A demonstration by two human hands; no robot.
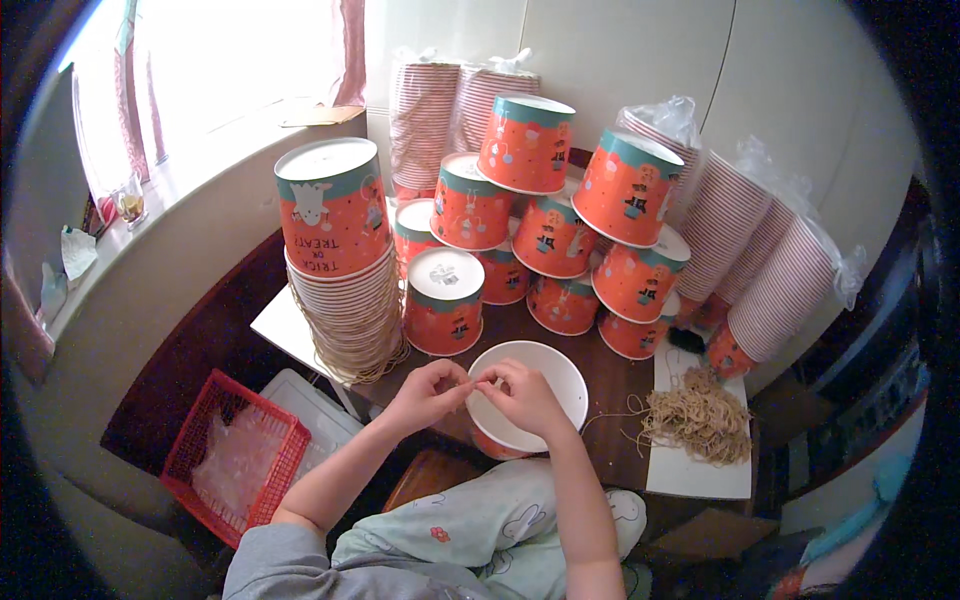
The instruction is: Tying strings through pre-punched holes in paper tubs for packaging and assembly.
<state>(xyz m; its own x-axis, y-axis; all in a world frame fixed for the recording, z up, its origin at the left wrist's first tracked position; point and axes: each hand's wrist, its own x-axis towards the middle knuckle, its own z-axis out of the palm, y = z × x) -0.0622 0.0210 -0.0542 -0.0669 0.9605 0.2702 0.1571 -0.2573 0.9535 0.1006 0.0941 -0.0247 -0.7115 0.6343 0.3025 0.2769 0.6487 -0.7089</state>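
Up close over an open paper bucket, orange outside and white inside, upright at the near edge of the dark table. Left hand and right hand almost touching above its rim, fingers of both curled in and pinched on something thin between the fingertips, probably a rubber band, though too small to tell for certain. Loose heap of tan rubber bands on a white sheet just right of the bucket. Tall nested stack of buckets to the left, bound with bands low down; pyramid of upturned orange buckets behind; bagged sleeves of striped cups leaning at right; red basket down on the floor. Bucket judged light and thin-walled, easily dented, best held at the rolled rim; band soft, stretchy, apt to snap off fingertips
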